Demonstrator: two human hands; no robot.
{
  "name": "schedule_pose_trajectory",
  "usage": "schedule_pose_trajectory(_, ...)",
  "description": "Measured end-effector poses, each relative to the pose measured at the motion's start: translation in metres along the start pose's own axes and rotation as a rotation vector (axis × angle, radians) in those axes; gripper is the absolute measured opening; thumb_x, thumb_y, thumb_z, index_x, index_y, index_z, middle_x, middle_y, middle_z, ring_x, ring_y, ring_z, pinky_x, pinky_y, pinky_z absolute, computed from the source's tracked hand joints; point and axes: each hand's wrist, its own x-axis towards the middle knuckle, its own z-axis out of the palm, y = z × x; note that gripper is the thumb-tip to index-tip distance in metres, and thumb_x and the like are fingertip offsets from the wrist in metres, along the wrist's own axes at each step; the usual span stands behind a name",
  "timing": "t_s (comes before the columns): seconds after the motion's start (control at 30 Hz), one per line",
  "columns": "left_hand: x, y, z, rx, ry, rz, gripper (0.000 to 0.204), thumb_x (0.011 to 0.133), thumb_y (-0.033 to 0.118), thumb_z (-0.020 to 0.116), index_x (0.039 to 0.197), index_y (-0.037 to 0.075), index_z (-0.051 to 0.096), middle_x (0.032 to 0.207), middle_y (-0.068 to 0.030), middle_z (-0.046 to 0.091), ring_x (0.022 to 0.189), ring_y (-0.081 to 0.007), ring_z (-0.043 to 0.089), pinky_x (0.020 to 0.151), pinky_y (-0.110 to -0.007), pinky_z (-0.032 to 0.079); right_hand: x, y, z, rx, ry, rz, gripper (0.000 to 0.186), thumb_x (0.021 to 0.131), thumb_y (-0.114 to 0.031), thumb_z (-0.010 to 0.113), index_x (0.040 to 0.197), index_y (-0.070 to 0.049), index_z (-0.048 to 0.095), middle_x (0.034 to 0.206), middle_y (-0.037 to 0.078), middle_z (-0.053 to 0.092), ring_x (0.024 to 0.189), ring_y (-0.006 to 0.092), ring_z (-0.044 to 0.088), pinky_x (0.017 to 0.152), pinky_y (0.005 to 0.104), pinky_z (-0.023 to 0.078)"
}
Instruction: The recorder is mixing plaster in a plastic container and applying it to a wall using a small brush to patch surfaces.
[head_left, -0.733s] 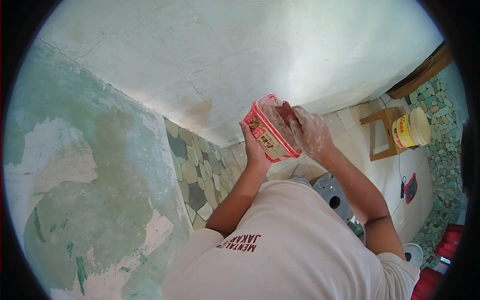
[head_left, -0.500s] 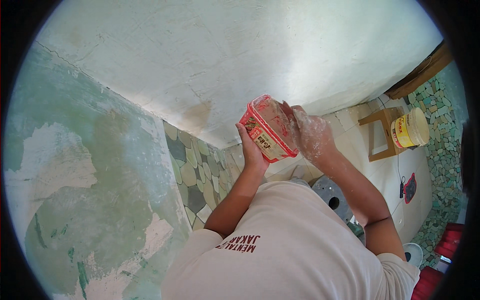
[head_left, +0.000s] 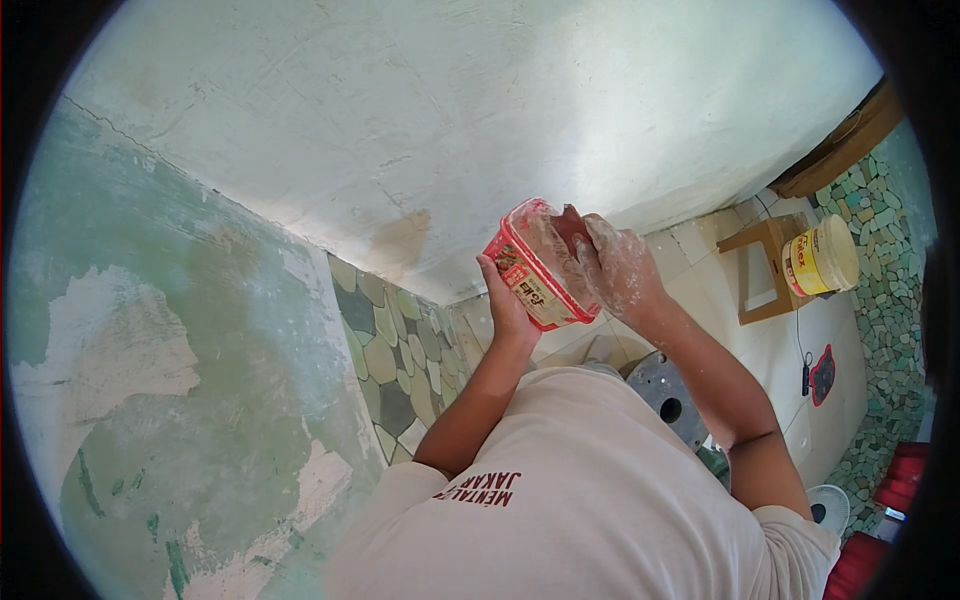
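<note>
A red rectangular plastic tub [head_left: 543, 284] with a printed label is tilted in front of my chest, in my left hand [head_left: 510, 316], whose fingers wrap its lower left side. Pale paste smears coat its inner wall. My right hand [head_left: 628, 272], dusted with white residue, is closed on a dark reddish-brown flat scraper [head_left: 571, 229] at the tub's open top. The scraper's lower part is hidden behind the fingers and the tub's rim, so I cannot tell whether it touches the wall inside.
A pale plastered wall [head_left: 400, 110] rises ahead; a patchy green wall [head_left: 230, 370] stands at the left. On the right, a yellow-and-white bucket [head_left: 822, 257] rests on a brown stool [head_left: 757, 262]. Below my right arm is a grey round object [head_left: 672, 392] with a hole. A fan [head_left: 828, 512] is at lower right.
My right hand has turned the scraper, and more of its flat face now shows above the tub. The tub has shifted slightly right in my left hand.
</note>
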Motion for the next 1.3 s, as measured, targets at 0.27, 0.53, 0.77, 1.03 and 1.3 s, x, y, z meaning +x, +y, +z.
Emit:
schedule_pose_trajectory(0.27,-0.002,0.009,0.010,0.001,-0.092,0.026,0.075,0.093,0.070,0.031,0.144,0.015,0.034,0.143,-0.0107,0.044,0.127,-0.0286,0.047,0.105,-0.044,0.042,-0.001,-0.018,-0.014,-0.130,-0.007,-0.013,0.014,0.088,-0.009,0.057,0.101,-0.004,0.056,0.066,0.020,0.061,0.063,0.0404,0.062,0.056,0.0490,0.048)
schedule_pose_trajectory(0.53,0.000,0.005,0.006,-0.021,-0.080,0.050,0.076,0.093,0.070,0.029,0.145,0.015,0.032,0.143,-0.0100,0.043,0.128,-0.0295,0.046,0.106,-0.046,0.041,0.003,-0.016,-0.003,-0.125,-0.068,0.029,0.014,0.088,-0.010,0.056,0.101,-0.005,0.054,0.065,0.020,0.061,0.063,0.0406,0.062,0.058,0.0504,0.050)
schedule_pose_trajectory(0.77,-0.004,0.006,0.012,-0.002,-0.142,-0.017,0.072,0.095,0.067,0.030,0.144,0.015,0.034,0.143,-0.0099,0.044,0.129,-0.0289,0.046,0.107,-0.046,0.040,0.000,-0.003,0.015,-0.142,-0.037,-0.040,0.015,0.088,-0.012,0.058,0.101,-0.004,0.057,0.070,0.021,0.063,0.067,0.0406,0.062,0.060,0.0507,0.050)
schedule_pose_trajectory(1.03,-0.010,0.017,0.012,-0.046,-0.102,0.003,0.067,0.096,0.065,0.030,0.142,0.017,0.036,0.141,-0.0093,0.045,0.128,-0.0287,0.047,0.106,-0.045,0.041,-0.008,-0.023,-0.009,-0.096,-0.057,-0.006,0.018,0.087,-0.013,0.059,0.103,-0.004,0.057,0.070,0.021,0.063,0.066,0.0398,0.063,0.059,0.0501,0.050)
schedule_pose_trajectory(1.3,-0.019,0.007,0.010,0.002,-0.037,-0.039,0.068,0.096,0.065,0.027,0.143,0.016,0.036,0.142,-0.0087,0.045,0.129,-0.0288,0.046,0.107,-0.045,0.040,-0.015,-0.024,0.009,-0.133,-0.093,-0.032,0.020,0.086,-0.014,0.058,0.103,-0.004,0.058,0.070,0.020,0.063,0.065,0.0408,0.062,0.059,0.0515,0.049)
